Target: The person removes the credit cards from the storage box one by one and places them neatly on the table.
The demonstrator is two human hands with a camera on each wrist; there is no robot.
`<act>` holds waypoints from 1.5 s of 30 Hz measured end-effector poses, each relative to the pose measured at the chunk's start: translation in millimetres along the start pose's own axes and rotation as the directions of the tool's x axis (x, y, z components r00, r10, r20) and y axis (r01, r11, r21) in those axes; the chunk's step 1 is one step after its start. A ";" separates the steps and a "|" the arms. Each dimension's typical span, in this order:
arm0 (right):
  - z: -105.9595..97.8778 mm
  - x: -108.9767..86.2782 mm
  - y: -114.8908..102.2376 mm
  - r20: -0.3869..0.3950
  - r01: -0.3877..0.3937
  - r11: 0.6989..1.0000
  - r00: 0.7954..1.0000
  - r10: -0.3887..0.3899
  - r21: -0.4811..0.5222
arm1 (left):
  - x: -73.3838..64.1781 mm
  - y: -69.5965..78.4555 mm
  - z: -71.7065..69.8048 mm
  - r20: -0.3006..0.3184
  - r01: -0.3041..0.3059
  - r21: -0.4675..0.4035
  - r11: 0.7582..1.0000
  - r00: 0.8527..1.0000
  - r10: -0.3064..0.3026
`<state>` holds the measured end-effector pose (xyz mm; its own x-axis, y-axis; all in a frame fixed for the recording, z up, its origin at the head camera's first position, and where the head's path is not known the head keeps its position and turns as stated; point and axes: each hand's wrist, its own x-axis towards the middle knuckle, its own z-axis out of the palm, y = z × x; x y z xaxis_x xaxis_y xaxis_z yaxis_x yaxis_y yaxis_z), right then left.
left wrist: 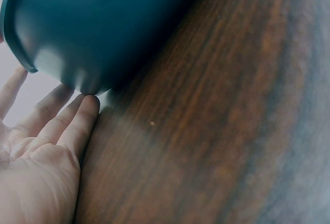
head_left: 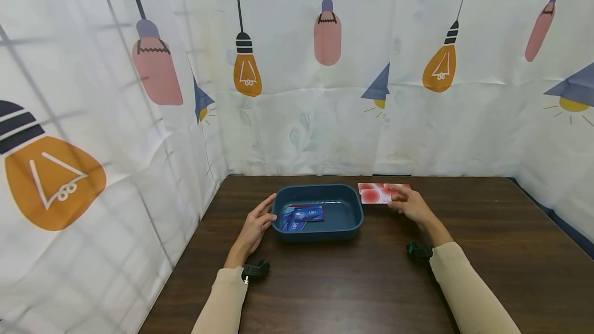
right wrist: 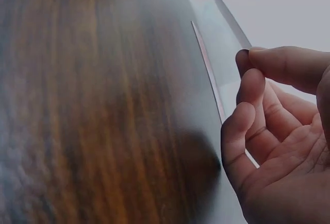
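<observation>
A dark blue rectangular bin [head_left: 317, 236] sits on the table with several blue cards [head_left: 309, 214] lying in its left part; one reads VIP. My left hand [head_left: 257, 226] is at the bin's left end. Its fairly straight fingers touch the outer wall [left wrist: 103, 33], seen in the left wrist view. Just right of the bin, my right hand [head_left: 410, 205] pinches a flat red-and-white printed card [head_left: 370, 195] between thumb and fingertips. In the right wrist view the card's thin edges show beside the fingertips [right wrist: 252, 85]; its printed face is hidden there.
A dark brown wooden table [head_left: 343, 282] carries everything. Behind it and along the left hangs a white curtain [head_left: 297, 133] printed with lamps and bulbs. Each wrist wears a dark band, the left band [head_left: 256, 270] and the right band [head_left: 419, 250].
</observation>
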<state>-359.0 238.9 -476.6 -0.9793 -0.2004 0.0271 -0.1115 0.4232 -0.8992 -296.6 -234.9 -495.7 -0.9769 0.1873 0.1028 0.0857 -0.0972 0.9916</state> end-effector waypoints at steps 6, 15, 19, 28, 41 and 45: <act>0.5 1.2 1.2 0.012 -0.011 1.000 1.000 0.011 0.003 | -0.6 1.6 1.1 -0.002 0.001 0.002 1.000 1.000 -0.001; 1.8 1.3 2.4 0.032 -0.021 0.999 0.999 0.022 -0.037 | -0.4 1.0 1.0 -0.003 0.002 -0.005 1.000 1.000 -0.002; 3.1 1.8 3.3 0.043 -0.027 0.998 0.999 0.030 -0.062 | -0.4 0.7 0.5 -0.004 0.004 -0.009 1.000 1.000 -0.004; 7.7 6.0 1.6 0.034 -0.013 0.990 0.999 0.018 -0.141 | -0.6 0.3 0.3 -0.017 0.006 -0.005 1.000 1.000 -0.006; 7.1 9.9 -2.4 0.042 0.031 0.961 0.999 -0.021 -0.274 | 0.3 1.3 0.8 -0.027 0.016 0.017 1.000 1.000 -0.016; 5.1 11.3 -1.3 0.055 0.051 0.947 0.998 -0.035 -0.318 | 0.2 1.1 0.3 -0.018 0.016 0.007 1.000 1.000 -0.016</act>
<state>-369.1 231.5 -477.3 -0.9641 -0.2631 0.0351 -0.2091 0.6713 -0.7110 -296.6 -234.7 -494.6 -0.9815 0.1711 0.0856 0.0715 -0.0871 0.9936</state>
